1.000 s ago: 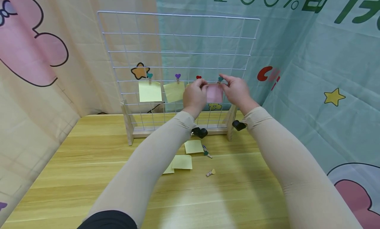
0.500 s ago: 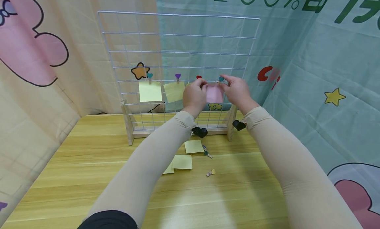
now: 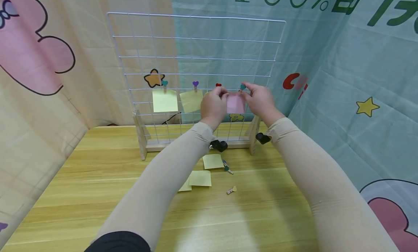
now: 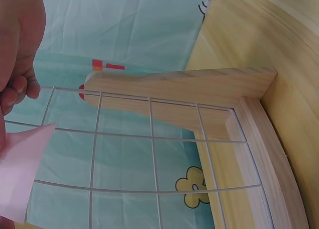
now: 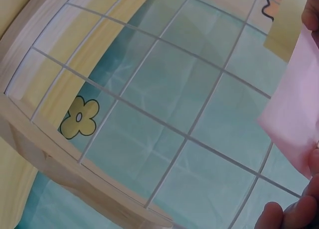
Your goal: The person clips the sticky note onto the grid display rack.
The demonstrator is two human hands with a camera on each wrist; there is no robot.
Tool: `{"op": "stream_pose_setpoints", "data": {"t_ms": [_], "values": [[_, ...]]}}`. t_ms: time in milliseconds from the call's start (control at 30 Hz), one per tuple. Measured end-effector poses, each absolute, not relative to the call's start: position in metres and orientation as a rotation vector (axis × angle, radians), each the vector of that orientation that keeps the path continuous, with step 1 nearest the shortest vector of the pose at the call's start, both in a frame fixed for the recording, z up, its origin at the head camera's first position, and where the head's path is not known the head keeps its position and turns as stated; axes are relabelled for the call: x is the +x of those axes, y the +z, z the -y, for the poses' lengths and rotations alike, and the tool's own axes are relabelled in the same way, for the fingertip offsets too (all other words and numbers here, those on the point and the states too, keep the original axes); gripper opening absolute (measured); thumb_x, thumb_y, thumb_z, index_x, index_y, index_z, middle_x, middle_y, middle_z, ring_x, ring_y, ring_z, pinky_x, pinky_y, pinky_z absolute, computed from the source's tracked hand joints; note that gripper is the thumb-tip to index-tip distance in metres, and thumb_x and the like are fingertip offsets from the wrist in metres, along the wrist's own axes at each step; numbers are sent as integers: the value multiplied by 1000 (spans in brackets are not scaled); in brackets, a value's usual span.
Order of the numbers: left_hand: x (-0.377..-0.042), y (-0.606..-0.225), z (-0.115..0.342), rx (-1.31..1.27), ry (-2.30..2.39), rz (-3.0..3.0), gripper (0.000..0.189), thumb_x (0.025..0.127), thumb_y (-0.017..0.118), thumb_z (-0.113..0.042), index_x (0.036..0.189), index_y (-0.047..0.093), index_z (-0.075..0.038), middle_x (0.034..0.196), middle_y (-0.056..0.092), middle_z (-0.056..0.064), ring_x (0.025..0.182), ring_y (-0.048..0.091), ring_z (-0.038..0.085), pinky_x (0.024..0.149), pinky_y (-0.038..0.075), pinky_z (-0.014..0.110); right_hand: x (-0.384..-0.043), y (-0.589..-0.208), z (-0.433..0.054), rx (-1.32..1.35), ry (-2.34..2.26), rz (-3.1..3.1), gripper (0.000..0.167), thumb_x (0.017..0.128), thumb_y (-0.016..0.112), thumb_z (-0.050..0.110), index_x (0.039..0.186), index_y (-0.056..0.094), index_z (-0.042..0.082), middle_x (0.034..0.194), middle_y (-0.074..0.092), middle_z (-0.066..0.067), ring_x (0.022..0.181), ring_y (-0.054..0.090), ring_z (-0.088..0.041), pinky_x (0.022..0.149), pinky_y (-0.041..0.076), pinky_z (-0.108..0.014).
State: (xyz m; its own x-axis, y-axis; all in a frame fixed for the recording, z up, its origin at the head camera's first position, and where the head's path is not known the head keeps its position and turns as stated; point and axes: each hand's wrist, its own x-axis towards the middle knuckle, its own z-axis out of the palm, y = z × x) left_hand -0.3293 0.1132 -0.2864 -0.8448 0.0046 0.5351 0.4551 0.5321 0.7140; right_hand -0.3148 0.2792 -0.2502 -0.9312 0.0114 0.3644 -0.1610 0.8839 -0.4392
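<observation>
A pink sticky note (image 3: 236,102) hangs against the white wire grid (image 3: 209,59), between my two hands. My left hand (image 3: 213,106) pinches the note's left edge. At the note's upper right corner, my right hand (image 3: 262,99) pinches a small wooden clip with a teal heart (image 3: 242,87). Part of the pink note (image 4: 22,171) shows in the left wrist view, and its lower corner (image 5: 284,119) in the right wrist view. Left of my hands, yellow notes (image 3: 165,100) hang under a teal-heart clip and a purple-heart clip (image 3: 195,84). A red-heart clip (image 3: 218,85) sits just above my left hand.
The grid stands in a wooden base (image 3: 199,146) on the wood-grain table (image 3: 81,194). Loose yellow notes (image 3: 200,178) lie in front, partly behind my left forearm. Nearby lie a yellow-heart clip (image 3: 232,190) and some teal and blue clips (image 3: 226,167). Printed curtains surround the table.
Hardly anything differs. The teal-heart clip and my right fingertips shift very slightly at the note's top right corner; my left hand stays at its left edge.
</observation>
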Motion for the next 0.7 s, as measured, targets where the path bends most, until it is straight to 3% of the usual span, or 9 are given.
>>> {"op": "stream_pose_setpoints", "data": {"t_ms": [433, 700], "values": [[-327, -287, -108, -404, -1231, 2303, 18, 107, 64, -28, 112, 74, -13, 111, 79, 1, 97, 73, 17, 83, 59, 33, -313, -248, -280, 119, 665, 2704, 48, 110, 58, 26, 157, 52, 21, 72, 49, -6, 59, 46, -22, 54, 39, -31], [-323, -290, -98, -440, -1219, 2296, 18, 107, 64, -29, 113, 73, -15, 111, 79, -1, 94, 73, 16, 77, 58, 30, -311, -250, -281, 147, 642, 2687, 49, 109, 59, 30, 157, 52, 22, 69, 49, -4, 59, 47, -21, 54, 39, -31]]}}
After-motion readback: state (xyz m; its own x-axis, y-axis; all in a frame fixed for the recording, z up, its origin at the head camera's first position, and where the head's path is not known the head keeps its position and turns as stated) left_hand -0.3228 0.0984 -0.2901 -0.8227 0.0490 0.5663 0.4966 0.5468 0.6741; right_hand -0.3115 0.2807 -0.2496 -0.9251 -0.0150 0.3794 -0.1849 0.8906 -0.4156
